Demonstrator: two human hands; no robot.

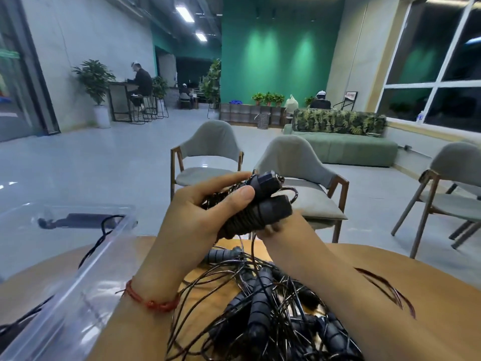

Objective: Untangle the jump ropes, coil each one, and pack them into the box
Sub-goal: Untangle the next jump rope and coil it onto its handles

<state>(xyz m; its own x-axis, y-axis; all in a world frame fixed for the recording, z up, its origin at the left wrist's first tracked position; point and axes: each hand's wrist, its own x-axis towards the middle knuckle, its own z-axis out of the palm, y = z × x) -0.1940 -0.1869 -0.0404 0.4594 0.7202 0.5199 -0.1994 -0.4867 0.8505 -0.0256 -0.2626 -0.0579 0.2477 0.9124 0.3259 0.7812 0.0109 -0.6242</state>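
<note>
Two black ribbed jump-rope handles (263,204) are sitting side by side in your left hand (197,204), which is clenching them, with thin black cord wound round them, above the far edge of the round wooden table (447,303). Your right hand (281,225) is tucked under the bundle and mostly hidden, so I cannot tell whether it is gripping or only supporting. You are probably finishing this rope's coil. Next you are needing to tuck in the loose end and carry the bundle to the clear plastic box (86,282) at the table's left edge, where another black rope (75,220) is already lying. A tangle of black ropes (260,303) is waiting by the near edge.
</note>
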